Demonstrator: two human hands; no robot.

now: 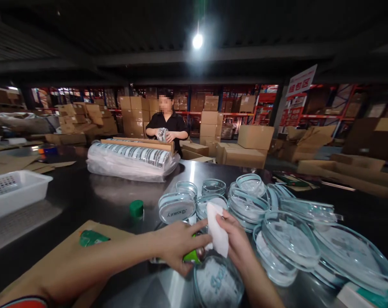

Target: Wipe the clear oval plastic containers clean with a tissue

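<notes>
My left hand [184,246] is wrapped round a green can [192,256] with a metallic end. My right hand [234,233] pinches a folded white cloth [217,229], which touches the fingers of my left hand. Just below the two hands, a round clear case [218,280] with dark lettering rests on the dark table [117,263]. Behind them are several round clear cases with pale blue rims, one lettered case [177,208] among them. More clear cases [292,239] are stacked to the right.
A green cap [136,208] and a green object [93,238] on cardboard lie left. A white basket [19,192] stands far left. Across the table, a person [168,124] holds a clear case behind a plastic-wrapped row of cases [129,160].
</notes>
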